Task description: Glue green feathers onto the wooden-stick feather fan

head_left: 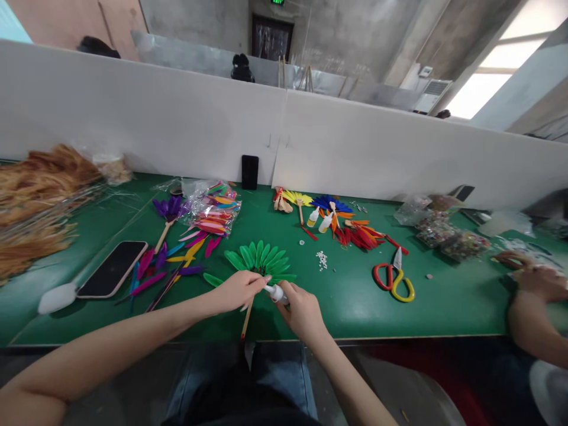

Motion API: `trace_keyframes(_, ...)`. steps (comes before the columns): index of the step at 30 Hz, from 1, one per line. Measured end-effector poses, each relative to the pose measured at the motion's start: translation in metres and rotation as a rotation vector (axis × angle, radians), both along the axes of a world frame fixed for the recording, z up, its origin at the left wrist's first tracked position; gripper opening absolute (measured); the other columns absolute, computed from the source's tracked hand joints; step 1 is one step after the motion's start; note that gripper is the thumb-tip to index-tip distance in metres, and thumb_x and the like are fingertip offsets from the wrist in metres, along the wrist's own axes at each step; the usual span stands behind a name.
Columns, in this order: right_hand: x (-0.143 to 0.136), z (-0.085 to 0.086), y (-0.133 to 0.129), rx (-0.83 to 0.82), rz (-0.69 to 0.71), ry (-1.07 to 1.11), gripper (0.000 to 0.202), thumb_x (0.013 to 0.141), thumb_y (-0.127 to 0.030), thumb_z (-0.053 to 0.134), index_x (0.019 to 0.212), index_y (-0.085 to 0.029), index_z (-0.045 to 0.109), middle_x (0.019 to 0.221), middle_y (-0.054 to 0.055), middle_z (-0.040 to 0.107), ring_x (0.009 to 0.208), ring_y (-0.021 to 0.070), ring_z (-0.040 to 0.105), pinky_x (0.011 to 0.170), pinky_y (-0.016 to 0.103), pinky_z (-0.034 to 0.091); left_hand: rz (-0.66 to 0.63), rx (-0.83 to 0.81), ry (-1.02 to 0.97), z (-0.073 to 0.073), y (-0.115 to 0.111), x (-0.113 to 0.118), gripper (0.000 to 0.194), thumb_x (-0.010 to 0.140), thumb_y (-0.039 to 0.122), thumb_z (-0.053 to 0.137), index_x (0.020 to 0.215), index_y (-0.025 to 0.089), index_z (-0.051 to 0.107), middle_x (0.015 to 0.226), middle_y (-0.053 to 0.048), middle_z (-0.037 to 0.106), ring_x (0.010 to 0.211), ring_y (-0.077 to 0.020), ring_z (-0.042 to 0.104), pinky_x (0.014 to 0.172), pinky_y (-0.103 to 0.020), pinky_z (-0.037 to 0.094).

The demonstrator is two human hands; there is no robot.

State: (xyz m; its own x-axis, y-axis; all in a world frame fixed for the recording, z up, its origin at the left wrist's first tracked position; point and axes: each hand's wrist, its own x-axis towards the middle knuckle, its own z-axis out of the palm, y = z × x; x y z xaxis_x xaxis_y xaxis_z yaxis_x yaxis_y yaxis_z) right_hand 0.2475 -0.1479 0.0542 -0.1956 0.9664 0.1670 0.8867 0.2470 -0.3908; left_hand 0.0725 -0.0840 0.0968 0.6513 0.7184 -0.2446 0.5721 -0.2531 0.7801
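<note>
My right hand [303, 307] is wrapped round a small white glue bottle [278, 293], its nozzle tilted toward the left. The fingertips of my left hand [242, 290] are pinched together close to that nozzle, over the base of a green feather fan [260, 258]. What they pinch, if anything, is too small to make out. The fan lies on the green table with its feathers spread away from me. Its wooden handle [247, 319] points toward the table's front edge, and a loose green feather [213, 279] lies left of it.
Colourful loose feathers [148, 278], a phone [113, 269] and a purple feather fan [169, 210] lie left. Small white beads [322, 260], scissors [394, 278], two glue bottles [325, 223] and finished-looking fans [335, 207] are right. Another person's hand [539, 281] is at far right.
</note>
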Motion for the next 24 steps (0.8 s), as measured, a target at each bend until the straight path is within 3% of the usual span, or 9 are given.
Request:
trace_keyframes(2,0.000,-0.002,0.000,-0.011,-0.004,0.027,0.008,0.083,-0.021,0.050,0.089,-0.020,0.054,0.075,0.003,0.063,0.063,0.0169,0.059,0.051,0.023,0.026,-0.047,0.041,0.014,0.002,0.001,-0.001,0.048,0.090,0.055,0.024,0.059,0.020,0.038,0.046,0.005,0.041,0.043,-0.0120,0.041,0.047,-0.024,0.029)
trace_keyframes(6,0.002,-0.003,-0.003,-0.080,0.041,0.150,0.004,0.082,-0.025,0.052,0.083,-0.021,0.052,0.069,0.000,0.061,0.058,0.0148,0.056,0.050,0.022,0.027,-0.316,0.598,0.007,0.005,0.006,-0.007,0.034,0.092,0.042,0.034,0.072,0.019,0.051,0.071,-0.002,0.053,0.065,-0.0165,0.049,0.059,-0.027,0.033)
trace_keyframes(9,0.003,-0.004,-0.004,-0.086,0.106,0.128,0.003,0.081,-0.024,0.054,0.083,-0.021,0.052,0.072,0.000,0.062,0.061,0.0146,0.056,0.051,0.022,0.027,-0.454,0.746,-0.016,0.001,0.006,-0.013,0.031,0.093,0.031,0.033,0.071,0.019,0.050,0.070,-0.003,0.053,0.066,-0.0173,0.049,0.063,-0.029,0.033)
trace_keyframes(12,0.000,-0.007,-0.004,-0.043,0.113,-0.003,0.009,0.078,-0.018,0.055,0.086,-0.021,0.054,0.075,0.000,0.061,0.066,0.0153,0.057,0.052,0.023,0.025,-0.332,0.507,-0.021,-0.005,-0.002,-0.016,0.032,0.091,0.034,0.036,0.066,0.019,0.049,0.064,-0.001,0.051,0.062,-0.0157,0.048,0.060,-0.028,0.032)
trace_keyframes(16,-0.001,-0.012,-0.002,0.031,0.112,-0.136,0.013,0.078,-0.017,0.056,0.089,-0.021,0.055,0.076,0.001,0.061,0.068,0.0160,0.056,0.053,0.025,0.025,0.005,-0.271,-0.082,-0.009,-0.013,-0.016,0.041,0.087,0.048,0.035,0.057,0.020,0.037,0.045,0.006,0.036,0.041,-0.0111,0.039,0.046,-0.024,0.026)
trace_keyframes(18,0.001,-0.014,-0.002,0.050,0.099,-0.169,0.012,0.077,-0.016,0.056,0.089,-0.021,0.056,0.076,0.002,0.061,0.068,0.0167,0.056,0.053,0.025,0.026,0.113,-0.550,-0.187,-0.007,-0.014,-0.018,0.043,0.084,0.051,0.037,0.053,0.021,0.031,0.042,0.009,0.026,0.035,-0.0085,0.030,0.044,-0.024,0.024)
trace_keyframes(21,0.008,-0.013,-0.002,0.041,0.022,-0.111,0.007,0.078,-0.016,0.056,0.084,-0.020,0.057,0.074,0.002,0.061,0.066,0.0164,0.057,0.053,0.024,0.028,0.225,-0.648,-0.328,0.004,-0.008,-0.025,0.043,0.084,0.049,0.038,0.052,0.021,0.029,0.044,0.009,0.023,0.035,-0.0067,0.025,0.043,-0.024,0.024)
trace_keyframes(24,0.008,-0.005,-0.005,0.021,0.017,0.105,0.005,0.082,-0.025,0.055,0.084,-0.020,0.057,0.071,0.001,0.061,0.063,0.0142,0.056,0.052,0.022,0.031,0.245,-0.471,-0.346,0.017,0.003,-0.031,0.045,0.087,0.048,0.035,0.053,0.020,0.034,0.041,0.009,0.029,0.036,-0.0071,0.030,0.048,-0.023,0.031)
